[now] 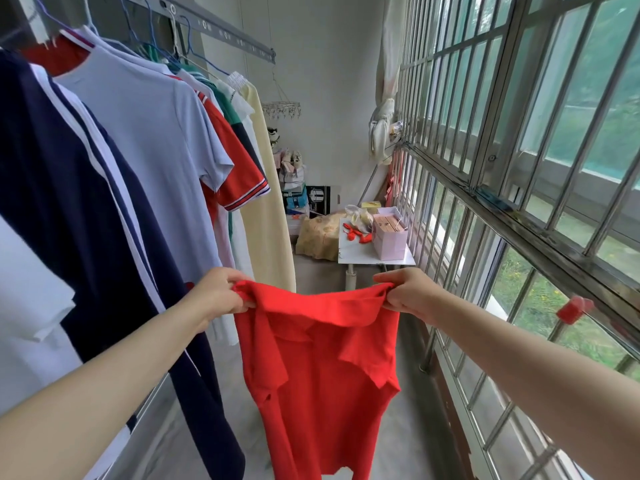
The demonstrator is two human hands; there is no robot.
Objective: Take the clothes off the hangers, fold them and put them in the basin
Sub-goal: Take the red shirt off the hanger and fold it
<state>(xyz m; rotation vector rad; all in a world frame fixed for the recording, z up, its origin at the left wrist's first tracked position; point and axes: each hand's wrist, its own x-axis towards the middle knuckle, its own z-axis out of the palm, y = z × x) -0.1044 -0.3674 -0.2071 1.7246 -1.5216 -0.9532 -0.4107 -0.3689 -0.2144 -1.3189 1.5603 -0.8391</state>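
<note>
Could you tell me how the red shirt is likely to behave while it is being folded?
Probably floppy: the red shirt sags between the left hand and the right hand and hangs limp below. Likely light, since pinches at its two top corners hold it up.

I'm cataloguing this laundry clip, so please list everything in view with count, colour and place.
Red shirt: one, red, centre, held up by both hands.
White garment: one, white, far left edge.
Navy shirt: one, navy with white stripes, hanging at left.
Pale blue shirt: one, light blue, hanging behind it.
Red polo: one, red, striped cuff, next behind.
Cream garment: one, cream, row's far end.
Rail: one, grey, overhead left.
Peg rack: one, metal, by back wall.
Table: one, white, far end.
Pink box: one, pink, on the table.
Window bars: many, grey, right side.
Clip: one, red, on the bars.
Left hand: one, gripping the red shirt's top edge.
Right hand: one, gripping the same edge.
</note>
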